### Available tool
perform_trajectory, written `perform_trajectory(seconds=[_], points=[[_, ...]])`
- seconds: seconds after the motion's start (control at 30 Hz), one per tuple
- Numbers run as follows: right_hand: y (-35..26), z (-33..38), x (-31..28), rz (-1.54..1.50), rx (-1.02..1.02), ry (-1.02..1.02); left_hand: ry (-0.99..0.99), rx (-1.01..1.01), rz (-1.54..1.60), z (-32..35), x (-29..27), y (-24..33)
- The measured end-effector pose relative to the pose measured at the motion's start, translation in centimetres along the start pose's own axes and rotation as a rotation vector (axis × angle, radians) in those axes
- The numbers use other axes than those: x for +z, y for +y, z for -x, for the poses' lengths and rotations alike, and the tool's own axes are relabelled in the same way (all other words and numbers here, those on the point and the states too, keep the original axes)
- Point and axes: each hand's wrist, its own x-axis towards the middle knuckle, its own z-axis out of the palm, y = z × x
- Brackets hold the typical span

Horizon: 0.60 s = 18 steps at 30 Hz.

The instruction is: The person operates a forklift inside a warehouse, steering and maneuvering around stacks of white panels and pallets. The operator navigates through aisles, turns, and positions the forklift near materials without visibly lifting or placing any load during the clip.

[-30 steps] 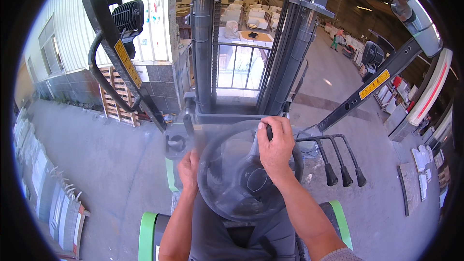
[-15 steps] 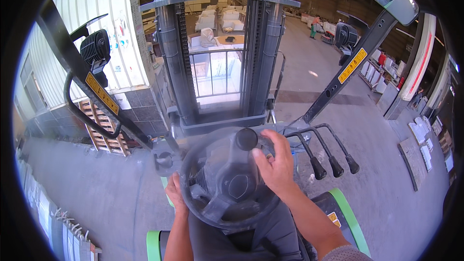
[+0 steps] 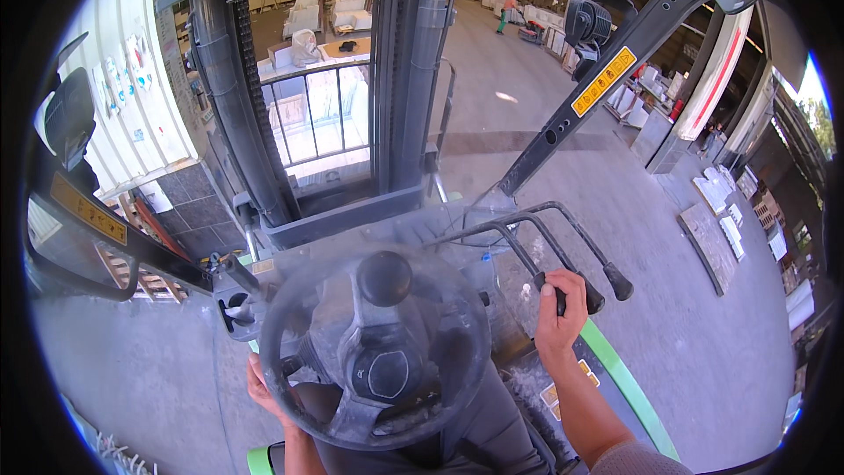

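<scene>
The black steering wheel (image 3: pixel 479 361) of a forklift sits in front of me, with a round knob (image 3: pixel 384 278) on its upper part. My left hand (image 3: pixel 268 394) is closed at the lower left of the rim, its fingers partly hidden. To the right of the wheel, my right hand (image 3: pixel 563 312) is wrapped around the black grip of the nearest control lever (image 3: pixel 523 255). Two more levers stand beside it, the outermost with a bare black knob (image 3: pixel 618 281).
Ahead rises the mast (image 3: pixel 413 70), with a barred load guard (image 3: pixel 338 114) and pale stacked goods beyond it. A white corrugated wall (image 3: pixel 132 97) stands close on the left. Slabs (image 3: pixel 706 246) lie on the floor at right. Far off, a person (image 3: pixel 507 13) stands beside a red machine (image 3: pixel 531 32).
My right hand has left the area by the wheel knob and taken hold of a lever. The view has swung right, so the mast and wheel sit further left. My left hand stays by the rim.
</scene>
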Motion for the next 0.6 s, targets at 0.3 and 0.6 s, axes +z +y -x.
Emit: perform_trajectory(seconds=[0.3, 0.6], points=[[0.2, -2.9, 3.1, 0.014, -0.04, 0.074, -0.04, -0.029, -0.019, -0.1, -1.2, -1.2], [-3.3, -3.4, 2.7, 0.01, -0.042, 0.06, -0.063, -0.093, 0.035, -0.5, -4.0, 0.3]])
